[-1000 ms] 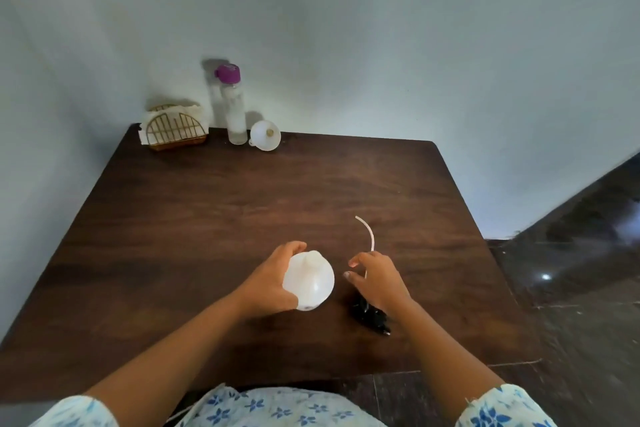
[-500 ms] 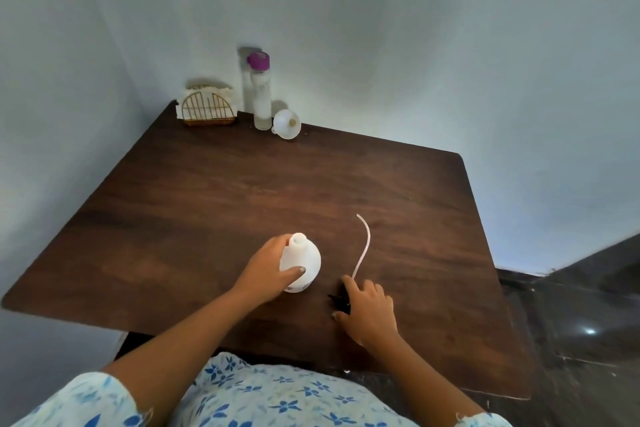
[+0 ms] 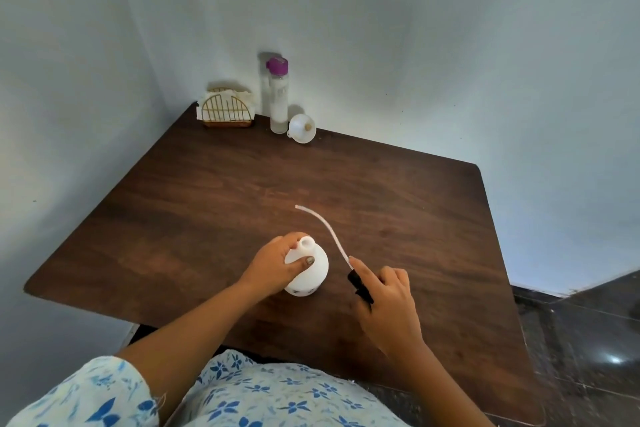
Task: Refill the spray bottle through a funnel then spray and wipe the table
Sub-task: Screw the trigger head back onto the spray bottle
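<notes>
Gripping the bottle [image 3: 313,276] near the table's [image 3: 207,201] front edge, the left hand [image 3: 277,265] had its fingers curled round the far side of the shoulder and its thumb pressed across the near side. The white bottle stood upright on the dark wood with its neck open at the top. Just to its right, and clear of it, the right hand [image 3: 388,308] held the black sprayer [image 3: 358,284]. The forefinger lay along its top and the other fingers were curled in. The thumb was hidden from where I stood, so I could not tell how it sat. From the sprayer a thin pale tube [image 3: 325,225] ran away toward the middle of the table, bending left at its free end. I could not tell whether that end touched the wood. Well apart from all this, in the far corner against the wall [image 3: 415,45], stood a wire napkin holder [image 3: 227,111] with white napkins in it. A tall bottle [image 3: 278,97] with a purple cap stood beside it, whitish in its lower part. Just beside that lay the white funnel [image 3: 303,128] on its side, its wide mouth turned toward the person. Blue-flowered cloth covered the person's lap, and a sleeve [image 3: 86,395] of the same print showed on the left arm. Dark shiny floor [image 3: 588,340] showed past the table's right edge.
</notes>
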{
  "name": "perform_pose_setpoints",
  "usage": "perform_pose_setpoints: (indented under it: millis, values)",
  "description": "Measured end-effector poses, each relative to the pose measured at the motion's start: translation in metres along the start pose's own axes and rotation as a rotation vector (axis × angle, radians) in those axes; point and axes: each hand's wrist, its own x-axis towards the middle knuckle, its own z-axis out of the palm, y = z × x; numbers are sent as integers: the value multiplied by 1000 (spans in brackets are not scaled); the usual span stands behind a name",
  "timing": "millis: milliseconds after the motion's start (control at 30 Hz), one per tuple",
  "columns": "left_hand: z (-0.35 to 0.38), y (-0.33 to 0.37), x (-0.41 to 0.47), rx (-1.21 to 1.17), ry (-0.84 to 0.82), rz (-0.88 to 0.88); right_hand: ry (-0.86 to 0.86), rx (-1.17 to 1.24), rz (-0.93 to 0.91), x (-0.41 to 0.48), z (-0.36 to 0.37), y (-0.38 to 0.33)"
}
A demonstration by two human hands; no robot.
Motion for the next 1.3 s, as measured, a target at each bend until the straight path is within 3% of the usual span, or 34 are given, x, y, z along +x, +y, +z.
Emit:
perform_pose_setpoints:
  millis: [200,600,1300]
  values:
    - [2,-1,3,1,46,3,137,-82,-115,-20,-35,-2]
    - [4,0,7,21,69,21,229,-422,-317,-55,-57,6]
    - [3,-3,11,-9,62,18,277,-494,-404,-57,-64,-9]
